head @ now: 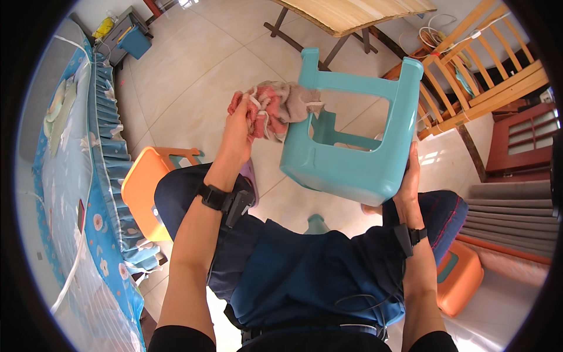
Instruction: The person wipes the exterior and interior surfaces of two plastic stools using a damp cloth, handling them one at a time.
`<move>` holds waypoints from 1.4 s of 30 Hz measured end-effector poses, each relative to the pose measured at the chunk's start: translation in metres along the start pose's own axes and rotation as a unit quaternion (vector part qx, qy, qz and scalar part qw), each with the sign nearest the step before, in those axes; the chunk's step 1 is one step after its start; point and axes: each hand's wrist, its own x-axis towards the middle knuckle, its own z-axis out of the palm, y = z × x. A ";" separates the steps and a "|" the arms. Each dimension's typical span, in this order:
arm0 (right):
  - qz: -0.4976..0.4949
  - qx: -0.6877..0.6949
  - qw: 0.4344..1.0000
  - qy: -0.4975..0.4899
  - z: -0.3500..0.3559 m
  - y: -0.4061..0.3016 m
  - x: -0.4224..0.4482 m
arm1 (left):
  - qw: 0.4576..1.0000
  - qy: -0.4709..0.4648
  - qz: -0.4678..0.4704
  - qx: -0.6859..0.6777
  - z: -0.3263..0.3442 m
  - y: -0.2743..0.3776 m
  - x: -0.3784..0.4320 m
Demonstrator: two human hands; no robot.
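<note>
A teal plastic stool (pixel 347 167) is held up in front of me, tilted on its side with its legs pointing away. My right hand (pixel 409 185) grips its lower right edge, with the fingers partly hidden behind it. My left hand (pixel 239 130) is closed around a bunched red and grey-brown cloth (pixel 268 108), whose far end touches the stool's left leg. Both wrists wear black straps with small devices.
An orange stool (pixel 147 189) stands at my left, another orange stool (pixel 462 277) at my right. Along the left side is a bed with blue covers (pixel 105 220). A wooden-topped table (pixel 352 17) and a slatted wooden frame (pixel 475 88) are ahead. Part of a teal object (pixel 316 224) shows below the held stool.
</note>
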 end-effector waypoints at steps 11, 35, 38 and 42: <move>0.001 -0.164 0.986 -0.011 0.019 -0.004 -0.014 | 0.769 -0.161 0.114 0.608 0.006 -0.036 -0.015; 0.036 -0.245 0.967 -0.064 0.050 0.034 -0.029 | 0.772 -0.134 0.400 0.476 0.088 -0.046 -0.045; 0.046 -0.259 0.962 -0.067 0.038 0.048 -0.025 | 0.769 -0.070 0.329 0.544 0.087 -0.041 -0.029; 0.052 -0.264 0.956 -0.117 0.043 0.033 -0.039 | 0.744 -0.067 0.152 0.647 0.061 -0.009 0.003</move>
